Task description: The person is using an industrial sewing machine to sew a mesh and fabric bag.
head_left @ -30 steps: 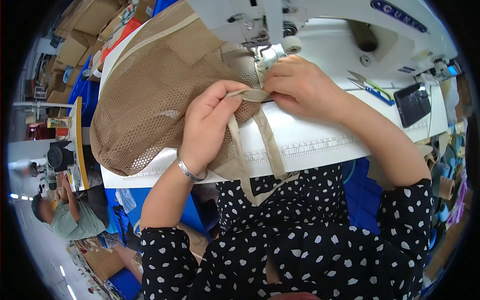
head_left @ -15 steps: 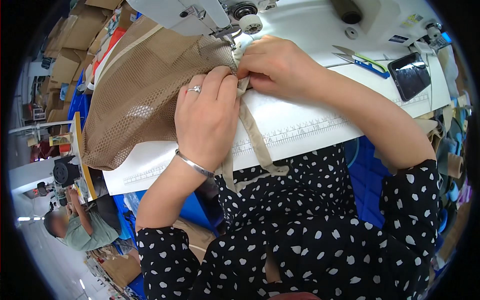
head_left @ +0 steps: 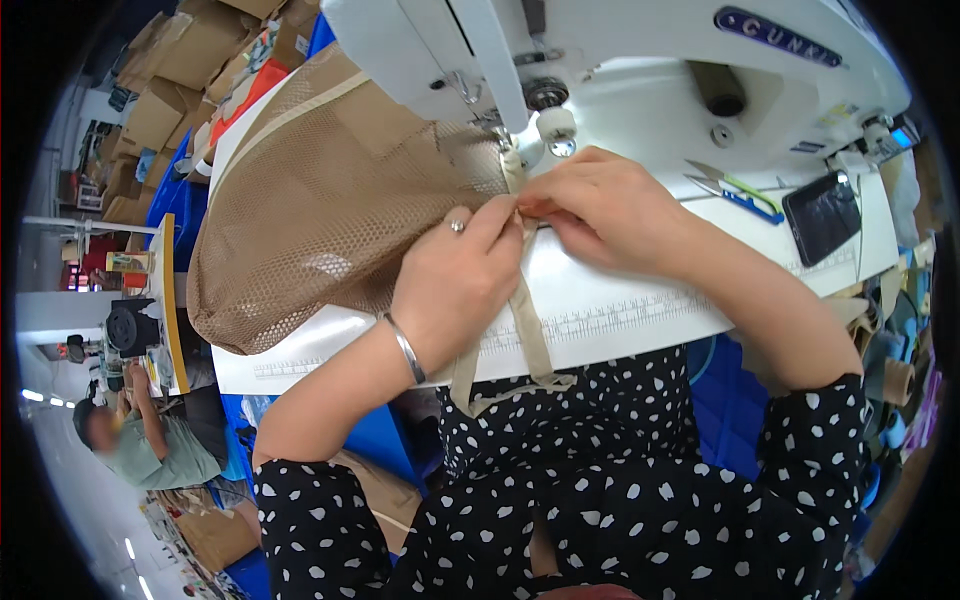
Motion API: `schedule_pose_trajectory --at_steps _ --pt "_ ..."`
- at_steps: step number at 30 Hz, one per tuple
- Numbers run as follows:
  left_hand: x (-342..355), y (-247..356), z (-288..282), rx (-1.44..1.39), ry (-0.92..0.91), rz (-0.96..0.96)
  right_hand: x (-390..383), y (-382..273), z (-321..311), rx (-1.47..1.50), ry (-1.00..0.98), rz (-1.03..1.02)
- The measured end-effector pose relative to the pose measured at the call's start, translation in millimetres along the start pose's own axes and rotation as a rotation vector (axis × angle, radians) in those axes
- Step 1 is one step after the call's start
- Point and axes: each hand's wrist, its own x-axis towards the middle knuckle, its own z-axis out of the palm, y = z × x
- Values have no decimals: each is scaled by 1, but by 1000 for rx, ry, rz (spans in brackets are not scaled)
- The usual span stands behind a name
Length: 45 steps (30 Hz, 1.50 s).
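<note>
Your left hand (head_left: 455, 285) and right hand (head_left: 600, 205) pinch the tan strap (head_left: 528, 320) with closed fingers, just below the sewing machine (head_left: 640, 70). The strap runs down over the white tabletop (head_left: 620, 300), beside the brown mesh bag (head_left: 320, 210). Scissors (head_left: 735, 190) lie near a phone (head_left: 822, 215).

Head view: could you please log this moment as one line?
left hand: pinching tan strap | right hand: pinching strap at needle | mesh bag: on sewing machine table
</note>
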Motion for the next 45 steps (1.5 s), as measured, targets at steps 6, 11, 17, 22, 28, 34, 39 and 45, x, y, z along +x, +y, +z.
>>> schedule_pose_trajectory --at_steps 6,11,17,22,28,34,39,45 --pt "-7 3 -4 25 -88 32 3 6 -13 -23 49 29" --pt "-8 8 -4 19 -93 19 -2 3 -12 -118 -63 -28" --pt "-9 8 1 86 -106 88 0 -4 -9 -226 -101 -30" --pt "-6 10 12 98 -114 103 0 -3 -11 -252 -121 -1" --pt "-8 3 12 45 -59 102 3 -4 -6 -357 -149 79" --pt "-6 3 13 61 -57 107 3 -10 -4 -372 -131 127" --pt "2 -8 16 -9 -67 96 8 -5 3 -443 -93 150" --pt "7 -15 18 -19 -32 113 12 -2 5 -412 -29 145"
